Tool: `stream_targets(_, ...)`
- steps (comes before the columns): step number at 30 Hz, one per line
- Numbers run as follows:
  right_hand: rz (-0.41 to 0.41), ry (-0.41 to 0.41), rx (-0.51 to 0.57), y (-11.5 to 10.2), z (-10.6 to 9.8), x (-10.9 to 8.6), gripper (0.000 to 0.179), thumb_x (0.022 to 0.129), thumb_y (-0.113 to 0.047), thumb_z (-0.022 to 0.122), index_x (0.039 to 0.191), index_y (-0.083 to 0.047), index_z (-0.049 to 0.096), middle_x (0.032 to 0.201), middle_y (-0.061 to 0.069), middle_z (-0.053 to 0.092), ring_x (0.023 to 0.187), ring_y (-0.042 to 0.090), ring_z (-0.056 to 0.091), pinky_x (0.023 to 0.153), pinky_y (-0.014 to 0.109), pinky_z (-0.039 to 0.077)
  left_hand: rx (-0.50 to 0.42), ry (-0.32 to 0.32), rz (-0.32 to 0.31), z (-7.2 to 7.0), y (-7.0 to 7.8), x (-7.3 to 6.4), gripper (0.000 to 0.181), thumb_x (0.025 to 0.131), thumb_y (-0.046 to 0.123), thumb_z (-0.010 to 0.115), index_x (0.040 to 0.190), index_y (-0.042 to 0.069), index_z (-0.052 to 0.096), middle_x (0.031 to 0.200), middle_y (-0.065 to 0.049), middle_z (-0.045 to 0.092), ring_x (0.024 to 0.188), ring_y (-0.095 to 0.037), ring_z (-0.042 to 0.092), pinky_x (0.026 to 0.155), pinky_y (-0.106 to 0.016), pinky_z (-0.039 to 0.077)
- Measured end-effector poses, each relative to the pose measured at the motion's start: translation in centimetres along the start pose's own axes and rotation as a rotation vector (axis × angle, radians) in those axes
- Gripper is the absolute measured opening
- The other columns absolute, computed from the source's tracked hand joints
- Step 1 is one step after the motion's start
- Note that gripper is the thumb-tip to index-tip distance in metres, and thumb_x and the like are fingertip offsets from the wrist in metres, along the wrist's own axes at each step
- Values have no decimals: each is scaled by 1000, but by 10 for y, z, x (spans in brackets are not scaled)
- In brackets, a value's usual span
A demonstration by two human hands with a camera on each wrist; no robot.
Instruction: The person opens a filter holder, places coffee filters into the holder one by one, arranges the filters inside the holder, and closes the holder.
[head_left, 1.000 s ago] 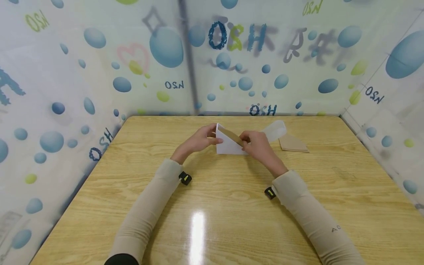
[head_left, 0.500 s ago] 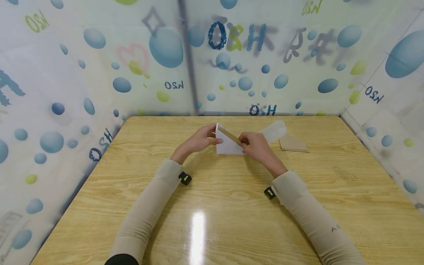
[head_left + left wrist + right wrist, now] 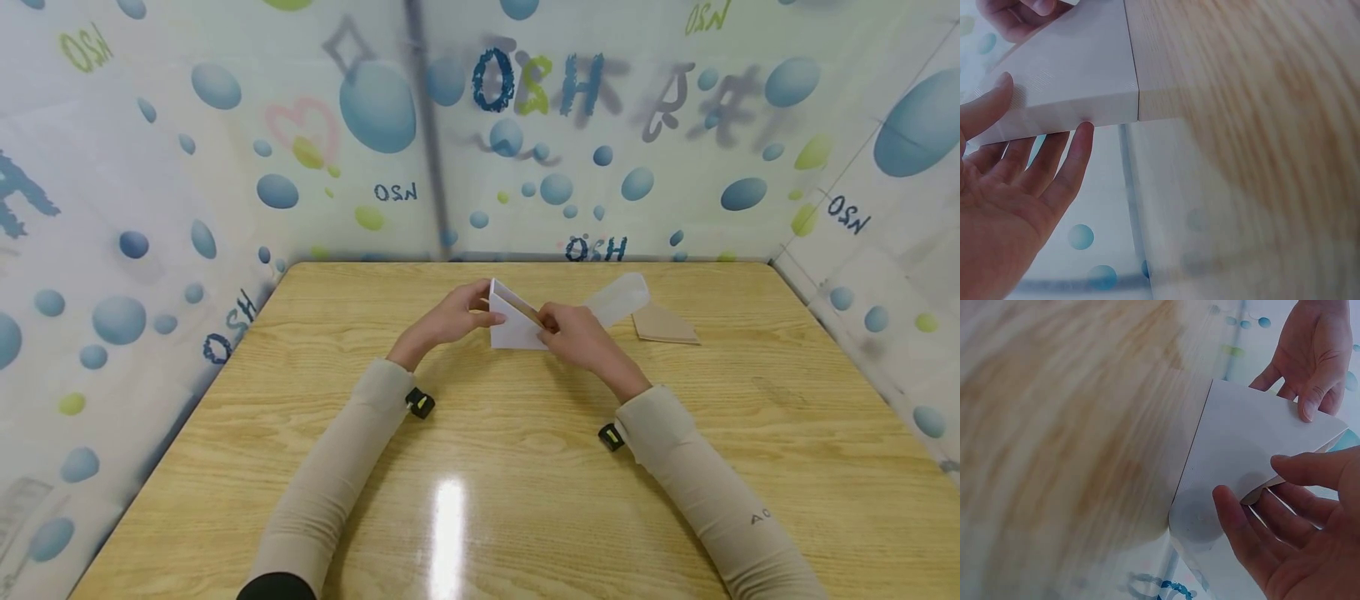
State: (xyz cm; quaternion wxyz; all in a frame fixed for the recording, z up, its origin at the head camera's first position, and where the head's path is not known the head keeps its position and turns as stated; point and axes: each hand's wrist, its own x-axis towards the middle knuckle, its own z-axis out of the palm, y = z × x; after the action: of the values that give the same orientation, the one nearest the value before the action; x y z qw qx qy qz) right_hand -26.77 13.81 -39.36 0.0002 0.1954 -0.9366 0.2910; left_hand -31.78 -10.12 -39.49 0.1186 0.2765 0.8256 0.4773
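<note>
A white paper box point(image 3: 513, 332) with a slanted open top stands on edge near the far side of the table. A strip of brown card point(image 3: 527, 309) shows inside its opening. My left hand point(image 3: 455, 314) holds the box's left end, thumb on the front face and fingers round the narrow side point(image 3: 1085, 111). With thumb and fingers at the slanted edge, my right hand point(image 3: 577, 333) pinches the card at the lower end of the opening. In the right wrist view, the right hand point(image 3: 1300, 512) has its fingers partly hidden behind the edge.
A whitish translucent flap point(image 3: 622, 299) sticks out beyond the right hand. Beside it lies a folded brown piece point(image 3: 666, 323) on the wooden table point(image 3: 517, 483). Printed wall sheets point(image 3: 510, 183) rise behind the table's far edge and at both sides.
The brown card has sunk deeper into the white box, so less of it shows. My right hand has slid slightly left and down along the opening; the left hand stays put.
</note>
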Motion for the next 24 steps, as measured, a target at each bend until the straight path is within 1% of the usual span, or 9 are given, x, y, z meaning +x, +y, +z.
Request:
stream_targets(4, 3, -22, -7, 0, 0, 0, 26, 100, -14, 63, 121, 0, 68, 111, 17, 75, 91, 26, 70, 81, 42, 58, -10, -1, -1, 0, 0, 0, 31, 101, 9, 66, 130, 5, 57, 131, -15, 64, 123, -33, 65, 101, -47, 57)
stream_targets(10, 19, -69, 15, 1, 1, 0, 28, 101, -18, 61, 124, -1, 65, 106, 15, 74, 74, 20, 61, 69, 33, 51, -15, 2, -3, 0, -1, 0, 31, 101, 10, 66, 130, 5, 57, 132, -15, 64, 123, -33, 65, 101, -47, 57)
stream_targets(12, 21, -79, 18, 1, 1, 0, 29, 102, -19, 61, 124, -1, 64, 107, 15, 74, 73, 19, 60, 68, 32, 49, -15, -1, -2, 0, -1, 1, 31, 101, 10, 66, 131, 5, 57, 132, -15, 64, 124, -34, 65, 101, -47, 57)
stream_targets(15, 19, -82, 16, 1, 1, 0, 30, 102, -20, 62, 126, -1, 64, 112, 16, 74, 79, 21, 65, 72, 33, 52, -18, -4, 1, 0, -2, 1, 31, 102, 10, 65, 131, 5, 56, 132, -15, 64, 123, -34, 65, 101, -46, 58)
stream_targets(18, 20, -79, 13, -1, -2, -1, 33, 102, -21, 62, 129, -1, 63, 120, 18, 73, 94, 26, 71, 81, 40, 58, -22, -6, 0, 0, -3, 1, 31, 102, 9, 65, 131, 5, 56, 132, -15, 64, 123, -33, 65, 101, -46, 58)
stream_targets(21, 22, -74, 10, -2, -4, -1, 34, 103, -22, 63, 130, -1, 63, 125, 20, 72, 108, 32, 71, 89, 46, 60, -23, -9, 1, 0, -4, 1, 32, 102, 10, 65, 132, 5, 56, 132, -15, 64, 123, -33, 65, 100, -46, 58)
stream_targets(24, 26, -77, 12, -3, -6, -1, 34, 103, -22, 63, 131, -2, 63, 127, 20, 71, 112, 33, 71, 91, 47, 60, -21, -10, 3, 0, -3, 1, 32, 102, 10, 65, 133, 5, 56, 133, -16, 64, 123, -34, 65, 100, -46, 58)
